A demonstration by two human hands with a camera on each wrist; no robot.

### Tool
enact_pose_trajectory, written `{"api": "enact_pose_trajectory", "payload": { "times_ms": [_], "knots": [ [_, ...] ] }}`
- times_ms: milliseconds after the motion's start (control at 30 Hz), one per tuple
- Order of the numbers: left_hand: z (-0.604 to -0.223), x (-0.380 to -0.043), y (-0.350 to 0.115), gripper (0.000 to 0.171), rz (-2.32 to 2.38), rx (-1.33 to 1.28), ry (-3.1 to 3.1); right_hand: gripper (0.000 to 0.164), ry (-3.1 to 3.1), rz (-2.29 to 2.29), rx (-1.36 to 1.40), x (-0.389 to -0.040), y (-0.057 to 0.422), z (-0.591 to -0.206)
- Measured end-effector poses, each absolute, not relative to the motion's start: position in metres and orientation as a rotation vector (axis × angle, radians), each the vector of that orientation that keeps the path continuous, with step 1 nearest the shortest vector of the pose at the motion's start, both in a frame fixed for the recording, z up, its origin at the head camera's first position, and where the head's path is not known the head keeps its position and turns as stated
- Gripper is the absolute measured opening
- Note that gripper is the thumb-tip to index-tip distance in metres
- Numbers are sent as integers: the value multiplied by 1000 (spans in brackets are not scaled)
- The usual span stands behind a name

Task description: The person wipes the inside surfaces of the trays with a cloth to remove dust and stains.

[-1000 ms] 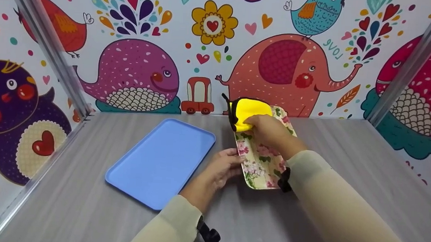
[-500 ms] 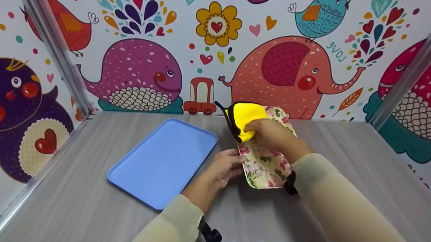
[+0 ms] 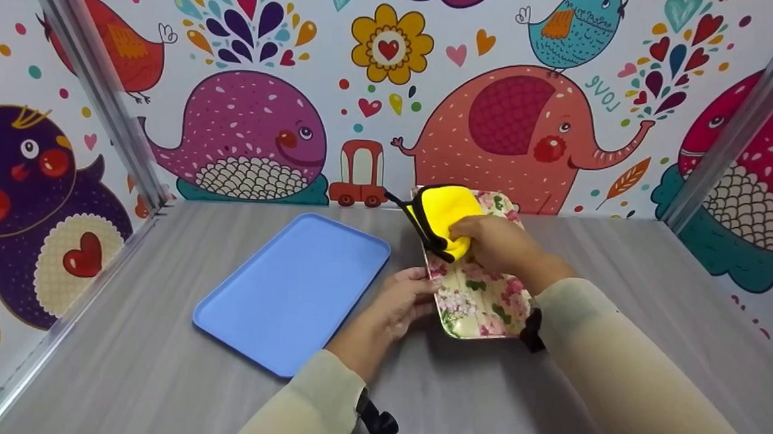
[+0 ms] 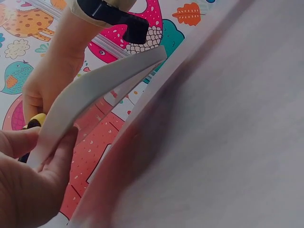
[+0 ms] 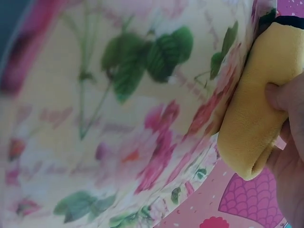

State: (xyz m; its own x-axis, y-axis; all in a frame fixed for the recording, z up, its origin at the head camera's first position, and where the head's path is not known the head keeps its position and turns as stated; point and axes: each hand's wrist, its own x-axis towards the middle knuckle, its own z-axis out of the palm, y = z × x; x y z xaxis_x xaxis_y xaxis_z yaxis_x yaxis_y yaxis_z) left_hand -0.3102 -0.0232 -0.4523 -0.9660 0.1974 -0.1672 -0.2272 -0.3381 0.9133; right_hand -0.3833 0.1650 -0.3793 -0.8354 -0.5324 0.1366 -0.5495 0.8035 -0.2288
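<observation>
A flower-patterned tray [image 3: 481, 308] is held tilted above the table, its printed face toward me. My left hand [image 3: 405, 301] grips its left edge, thumb on one side and fingers on the other in the left wrist view, where the tray's pale rim [image 4: 90, 92] shows. In my right hand [image 3: 507, 246] is a folded yellow cloth [image 3: 449, 214] with black edging, pressed against the tray's upper part. The right wrist view shows the thumb lying on the cloth [image 5: 259, 95], which touches the printed surface [image 5: 142, 137].
A blue rectangular tray [image 3: 293, 291] lies flat on the grey table [image 3: 154, 363], left of my left hand. Behind the table stands a cartoon-printed wall [image 3: 259, 124]. Metal posts [image 3: 96, 83] mark the corners. Black straps [image 3: 376, 418] sit on both wrists.
My right hand has moved the yellow cloth slightly down and then right across the flowered tray. The left hand keeps its grip, and the blue tray stays in place.
</observation>
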Motion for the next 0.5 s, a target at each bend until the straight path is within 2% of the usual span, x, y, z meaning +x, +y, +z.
{"api": "enact_pose_trajectory", "payload": {
  "times_ms": [167, 500],
  "knots": [
    [-451, -310, -18, 39, 2369, -26, 1622, 31, -2853, 356, 935, -386, 181, -382],
    [-454, -310, -8, 40, 2365, 10, 1598, 29, -2890, 369, 842, -388, 206, -385]
  ]
}}
